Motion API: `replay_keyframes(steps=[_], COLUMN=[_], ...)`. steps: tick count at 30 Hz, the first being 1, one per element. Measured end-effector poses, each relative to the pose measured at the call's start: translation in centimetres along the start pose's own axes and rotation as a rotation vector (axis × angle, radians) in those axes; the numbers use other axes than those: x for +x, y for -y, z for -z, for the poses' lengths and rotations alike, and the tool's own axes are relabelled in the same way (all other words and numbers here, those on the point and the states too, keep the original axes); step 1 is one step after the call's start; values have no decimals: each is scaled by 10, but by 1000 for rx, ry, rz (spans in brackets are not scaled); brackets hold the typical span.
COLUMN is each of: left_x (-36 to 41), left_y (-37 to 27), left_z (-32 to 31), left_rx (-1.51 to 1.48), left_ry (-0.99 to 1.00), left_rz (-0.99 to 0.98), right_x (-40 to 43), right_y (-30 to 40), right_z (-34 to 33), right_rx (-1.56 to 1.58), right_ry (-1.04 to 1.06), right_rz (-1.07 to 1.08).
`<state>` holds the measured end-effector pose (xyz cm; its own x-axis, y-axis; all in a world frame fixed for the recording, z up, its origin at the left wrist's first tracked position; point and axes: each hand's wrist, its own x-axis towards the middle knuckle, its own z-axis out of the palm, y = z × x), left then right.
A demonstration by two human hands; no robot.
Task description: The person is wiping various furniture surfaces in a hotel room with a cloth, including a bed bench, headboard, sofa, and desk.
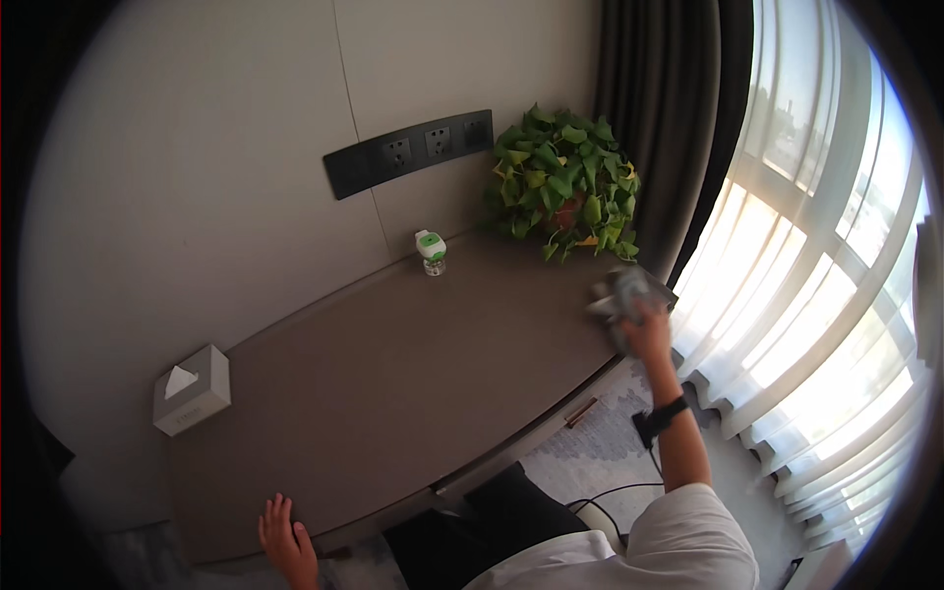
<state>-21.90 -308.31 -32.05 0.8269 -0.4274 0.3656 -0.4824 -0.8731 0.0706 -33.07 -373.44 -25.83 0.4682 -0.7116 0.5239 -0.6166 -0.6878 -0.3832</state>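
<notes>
My right hand (649,328) is stretched out to the far right end of the brown desk (383,383). It grips a crumpled grey cloth (628,291), blurred by motion, against the desktop near its right edge. My left hand (284,535) is at the near left edge of the desk, its fingers extended over the surface and holding nothing. Part of the desk's right corner is hidden behind the cloth and hand.
A potted green plant (568,177) trails leaves just beyond the cloth. By the wall stands a green-and-white plug-in vaporizer (431,252) with a clear bottle. The tissue box (193,391) sits at the left end. A socket panel (409,153) is on the wall; sheer curtains (796,310) hang right.
</notes>
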Motion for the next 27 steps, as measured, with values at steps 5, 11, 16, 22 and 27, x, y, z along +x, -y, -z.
replay_keyframes(steps=[5, 11, 16, 22, 27], left_x=[11, 33, 35, 27, 26], left_y=[-18, -58, -63, -44, -39], left_z=[14, 59, 69, 62, 59], left_rx=[6, -105, -107, -179, -142], left_ry=[-8, -12, -171, -180, -209], left_rz=[65, 299, 232, 227, 155], right_x=[18, -101, -192, -148, -15], right_y=[-41, 95, 211, 193, 69], right_z=[-1, 5, 47, 34, -24], right_rx=[32, 44, 351, 374, 22], right_ry=[-140, 4, 405, 532, 220], right_rz=[-177, 387, 789, 773, 172])
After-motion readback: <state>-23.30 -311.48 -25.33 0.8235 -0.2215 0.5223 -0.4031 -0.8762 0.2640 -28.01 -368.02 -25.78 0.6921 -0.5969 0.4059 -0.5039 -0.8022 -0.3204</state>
